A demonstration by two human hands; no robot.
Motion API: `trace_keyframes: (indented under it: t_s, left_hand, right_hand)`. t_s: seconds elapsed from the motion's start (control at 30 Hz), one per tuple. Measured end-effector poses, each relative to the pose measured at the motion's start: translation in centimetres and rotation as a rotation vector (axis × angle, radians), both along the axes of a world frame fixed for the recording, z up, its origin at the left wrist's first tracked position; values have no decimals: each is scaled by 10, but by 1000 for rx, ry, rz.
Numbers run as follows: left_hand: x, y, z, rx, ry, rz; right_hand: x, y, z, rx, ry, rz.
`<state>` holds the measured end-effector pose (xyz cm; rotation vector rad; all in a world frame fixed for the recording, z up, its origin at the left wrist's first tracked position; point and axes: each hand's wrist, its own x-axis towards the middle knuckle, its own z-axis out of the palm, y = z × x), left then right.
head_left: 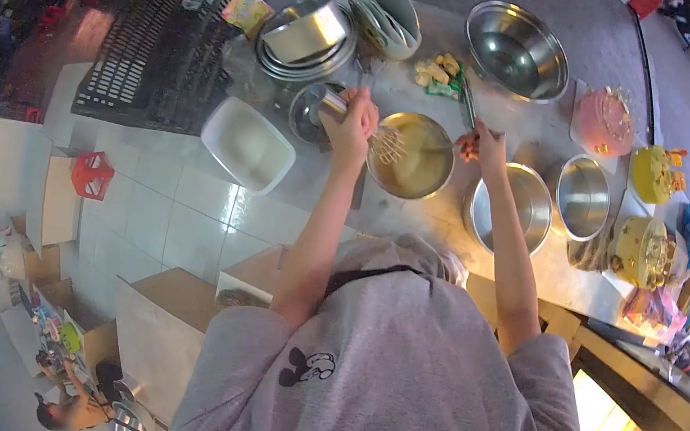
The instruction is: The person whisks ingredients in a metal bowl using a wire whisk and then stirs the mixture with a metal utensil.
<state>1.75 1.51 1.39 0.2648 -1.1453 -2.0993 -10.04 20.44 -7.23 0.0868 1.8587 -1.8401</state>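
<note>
A metal bowl [405,191] of pale yellow liquid stands on the table between my two hands. My left hand [353,125] is closed around the handle of a wire whisk [388,146], whose wires reach over the bowl's left side. My right hand [486,146], at the bowl's right rim, is closed on a long thin utensil [469,101]; its kind is unclear, and one end seems to point into the bowl. Beyond the bowl lie yellowish lumps [436,70] on a green wrapper. A small dark-looking bowl [305,113] sits just left of my left hand.
Right of my forearm stand metal pots [583,197] and decorated cakes [605,122]. A large steel bowl [515,52] is at the back. Stacked pans [308,36], a white tub [248,146] and a black crate [141,44] stand left. Another person [77,408] is at lower left.
</note>
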Motion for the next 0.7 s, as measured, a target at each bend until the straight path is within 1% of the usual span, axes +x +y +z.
trace_keyframes:
  t_s: [0.03, 0.07, 0.1, 0.13, 0.17, 0.2, 0.23, 0.27, 0.3, 0.37, 0.4, 0.43, 0.47, 0.5, 0.53, 0.57, 0.63, 0.67, 0.7]
  left_hand:
    - [0, 1, -9, 97, -22, -5]
    - [1, 1, -11, 101, -76, -5]
    - [2, 1, -15, 198, -121, -25]
    - [5, 2, -13, 233, -132, -40]
    - [7, 4, -5, 261, -122, -10]
    - [8, 2, -9, 272, -165, -27]
    - [6, 8, 0, 339, -191, 33]
    - [9, 9, 4, 139, -306, 96]
    - [10, 4, -10, 7, -337, 12]
    - [6, 9, -15, 62, -273, 69]
    - [1, 11, -28, 44, -255, 37]
    - [3, 6, -27, 22, -237, -13]
    - [4, -3, -27, 10, -226, 3]
    - [6, -4, -13, -64, -239, 7]
    - [9, 0, -1, -128, -257, -3]
    - [8, 2, 9, -121, -254, -21]
    - [6, -4, 29, -16, -209, -2]
    - [4, -6, 33, -81, -259, 61]
    - [4, -4, 32, -82, -260, 71]
  right_hand:
    - [5, 1, 5, 27, 72, 42]
    - [13, 2, 11, 46, 153, 90]
    - [19, 0, -1, 127, 230, 1]
    - [26, -3, -10, 33, 283, -69]
    - [50, -13, 38, -49, 152, -24]
    - [51, -12, 16, 124, 316, -16]
    - [56, -12, 19, 221, 347, 60]
    - [64, -17, 22, 116, 393, 72]
    - [69, -19, 12, -35, 348, 49]
    - [77, -27, 3, -22, 334, 12]
    - [77, -26, -3, -45, 341, 62]
    - [77, -27, -5, 27, 486, 82]
    - [74, -29, -9, 104, 633, 80]
    - [74, -34, 0, 98, 642, 76]
    - [76, -35, 15, 163, 664, 74]
    - [77, -35, 24, 234, 682, 69]
    - [61, -36, 10, 307, 691, 73]
    - [59, -41, 6, 233, 609, 75]
    - [56, -46, 1, 155, 527, 84]
